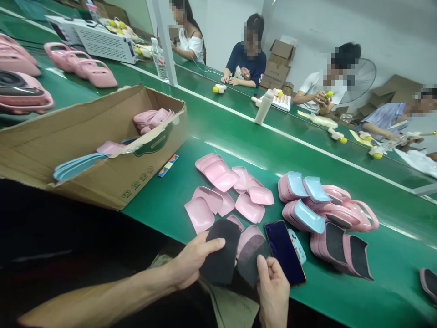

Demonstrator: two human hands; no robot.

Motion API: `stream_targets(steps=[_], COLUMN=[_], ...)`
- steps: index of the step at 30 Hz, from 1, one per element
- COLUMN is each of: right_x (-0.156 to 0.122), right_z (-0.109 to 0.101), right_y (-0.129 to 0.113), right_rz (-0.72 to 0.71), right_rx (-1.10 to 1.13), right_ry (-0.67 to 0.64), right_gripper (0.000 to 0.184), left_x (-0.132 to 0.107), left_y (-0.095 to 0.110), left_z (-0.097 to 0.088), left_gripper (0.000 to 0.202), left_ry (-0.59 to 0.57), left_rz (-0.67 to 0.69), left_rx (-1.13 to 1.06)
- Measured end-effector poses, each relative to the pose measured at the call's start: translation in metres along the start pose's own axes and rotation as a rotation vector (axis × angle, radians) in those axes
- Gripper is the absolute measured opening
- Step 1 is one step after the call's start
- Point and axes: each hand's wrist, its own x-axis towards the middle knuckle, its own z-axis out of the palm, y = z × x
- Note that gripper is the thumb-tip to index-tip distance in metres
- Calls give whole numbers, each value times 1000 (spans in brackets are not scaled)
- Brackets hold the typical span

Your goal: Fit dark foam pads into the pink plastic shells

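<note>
My left hand (pixel 193 262) grips a flat black pad (pixel 221 253), its thumb pressed on the face. My right hand (pixel 273 287) pinches the edge of a thin, dark, see-through sheet (pixel 251 262) beside it. A pink curved panel (pixel 251 234) lies just behind the sheet and shows partly through it. Loose pink panels (pixel 223 175) are scattered on the green table (pixel 157 207) beyond my hands. To the right are stacks of pink panels, some topped with light-blue panels (pixel 309 216), others with black-faced panels (pixel 334 241).
A phone (pixel 285 250) lies right of my hands, partly over a light-blue piece (pixel 297 246). An open cardboard box (pixel 150 173) with pink and blue parts stands left. Pink handled housings (pixel 362 216) lie right. Several people sit across the green bench, near a pale bottle (pixel 264 107).
</note>
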Motion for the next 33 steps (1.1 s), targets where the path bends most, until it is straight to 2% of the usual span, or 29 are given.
stream_targets(steps=[3, 5, 11, 15, 18, 20, 24, 33], right_x=[10, 15, 25, 26, 23, 22, 24, 33], right_z=[-1, 2, 12, 14, 15, 13, 8, 14], right_y=[-2, -6, -16, -20, -23, -25, -26, -40], right_rz=[132, 154, 68, 2, -28, -10, 35, 4], right_rx=[14, -2, -261, -430, -405, -380, -370, -420], right_ry=[-55, -43, -16, 63, 114, 99, 52, 98], right_gripper=[65, 64, 60, 56, 54, 55, 55, 58], left_x=[-1, 0, 5, 9, 15, 19, 27, 28], left_y=[10, 13, 12, 20, 26, 27, 21, 16], left_z=[-9, -14, -24, -27, -29, -31, -36, -35], left_gripper=[52, 53, 57, 60, 57, 56, 55, 59], left_ry=[-2, -13, -68, -119, -156, -170, -178, -181], left_rz=[-3, -22, -57, -59, -44, -47, -52, -58], left_rx=[29, 51, 119, 141, 176, 184, 191, 220])
